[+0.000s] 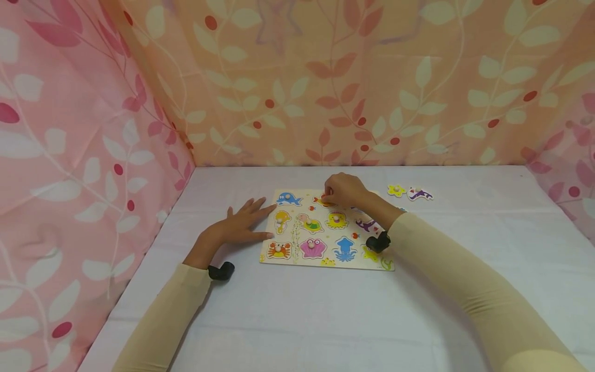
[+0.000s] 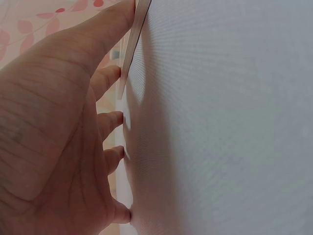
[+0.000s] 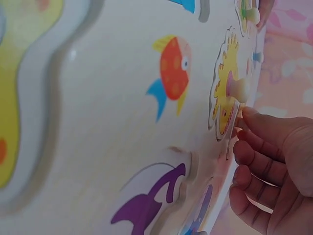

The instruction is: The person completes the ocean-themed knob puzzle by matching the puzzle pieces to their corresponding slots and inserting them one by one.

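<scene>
A wooden knob puzzle board (image 1: pixel 297 263) with sea-animal shapes lies on the white table. My right hand (image 1: pixel 346 190) is over its top row, thumb and fingertips pinching a red-orange puzzle piece (image 1: pixel 321 201) at the board; the fingers hide most of this piece. In the right wrist view, the right hand (image 3: pixel 274 166) is just beyond the yellow octopus piece (image 3: pixel 227 93) and its knob. My left hand (image 1: pixel 241 222) spreads its fingers at the board's left side. Its thumb and forefinger touch the board's edge (image 2: pixel 129 54), while the other fingertips rest on the cloth.
Whale (image 1: pixel 288 199), seahorse (image 1: pixel 281 221), turtle (image 1: pixel 310 223), crab (image 1: pixel 279 250) and shell (image 1: pixel 313 248) pieces sit in the board. A yellow star piece (image 1: pixel 396 190) and a purple-and-white animal piece (image 1: pixel 420 194) lie loose behind my right forearm. Patterned curtains (image 1: pixel 372 103) surround the table.
</scene>
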Demonstrator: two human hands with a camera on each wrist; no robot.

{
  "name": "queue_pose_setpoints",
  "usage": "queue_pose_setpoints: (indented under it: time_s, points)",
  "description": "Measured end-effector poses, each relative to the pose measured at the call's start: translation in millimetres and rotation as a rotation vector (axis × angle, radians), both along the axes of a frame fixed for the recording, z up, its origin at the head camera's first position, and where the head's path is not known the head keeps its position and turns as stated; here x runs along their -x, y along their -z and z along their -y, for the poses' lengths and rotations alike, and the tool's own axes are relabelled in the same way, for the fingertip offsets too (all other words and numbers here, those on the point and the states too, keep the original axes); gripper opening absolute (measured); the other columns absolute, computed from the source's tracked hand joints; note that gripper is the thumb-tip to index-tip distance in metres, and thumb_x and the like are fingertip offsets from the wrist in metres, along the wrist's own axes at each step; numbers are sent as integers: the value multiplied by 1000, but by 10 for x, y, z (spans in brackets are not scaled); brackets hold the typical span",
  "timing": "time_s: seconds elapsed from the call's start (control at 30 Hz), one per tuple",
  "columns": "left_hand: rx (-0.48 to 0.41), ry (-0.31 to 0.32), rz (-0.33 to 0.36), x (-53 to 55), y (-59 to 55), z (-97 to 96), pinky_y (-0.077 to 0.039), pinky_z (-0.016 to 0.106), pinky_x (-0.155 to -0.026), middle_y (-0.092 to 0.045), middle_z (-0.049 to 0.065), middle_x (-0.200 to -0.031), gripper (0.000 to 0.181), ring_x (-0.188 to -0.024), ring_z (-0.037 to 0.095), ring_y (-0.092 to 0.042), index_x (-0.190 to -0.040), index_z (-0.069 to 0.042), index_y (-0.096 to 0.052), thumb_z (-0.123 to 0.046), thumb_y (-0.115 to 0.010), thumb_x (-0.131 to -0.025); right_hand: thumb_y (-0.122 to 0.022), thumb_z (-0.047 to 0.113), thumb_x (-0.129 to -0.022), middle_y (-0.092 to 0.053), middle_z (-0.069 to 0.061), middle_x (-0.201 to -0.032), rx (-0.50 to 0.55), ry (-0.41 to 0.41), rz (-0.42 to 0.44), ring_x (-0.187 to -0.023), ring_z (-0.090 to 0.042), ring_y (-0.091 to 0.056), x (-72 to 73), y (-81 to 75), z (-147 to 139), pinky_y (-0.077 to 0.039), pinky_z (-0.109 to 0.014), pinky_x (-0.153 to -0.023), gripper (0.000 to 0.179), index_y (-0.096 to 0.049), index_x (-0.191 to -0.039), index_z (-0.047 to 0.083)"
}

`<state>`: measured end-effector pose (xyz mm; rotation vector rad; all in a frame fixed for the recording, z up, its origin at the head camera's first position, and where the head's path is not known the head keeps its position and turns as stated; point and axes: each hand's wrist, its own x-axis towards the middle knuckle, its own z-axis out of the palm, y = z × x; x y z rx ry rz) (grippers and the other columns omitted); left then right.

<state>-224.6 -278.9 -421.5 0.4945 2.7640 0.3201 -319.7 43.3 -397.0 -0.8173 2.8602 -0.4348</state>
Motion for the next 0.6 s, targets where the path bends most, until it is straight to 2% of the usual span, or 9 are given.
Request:
queue_pose_setpoints:
  time_s: [0.23,0.47,0.6]
  points:
    - [-4,-2,3,-25,-36,3,3,81,-109,-2,4,-172,92,-156,37,6,-162,-41,-16,-76,-56,-87,-75,42,-92,-66,0,-86,-2,6,-11,-82,-21,-57,-37,-10,-75,-49,-34,-73,27,-73,-92,15]
    - [-12,6,8,-24,-34,-4,4,81,-108,-1,5,-172,92,-156,37,6,-163,-41,-15,-77,-55,-87,-77,42,-90,-68,0,-81,47,8,-51,-79,-21,-57,-112,-79,-335,-49,-35,-70,29,-75,-92,13]
    - [-4,6,12,-33,-53,-21,4,81,-108,-2,5,-172,92,-156,38,6,-163,-39,-16,-75,-56,-88,-77,40,-90,-68,1,-78,76,19,-57,-76,-20,-57,-206,-138,-478,-50,-34,-68,29,-76,-94,11]
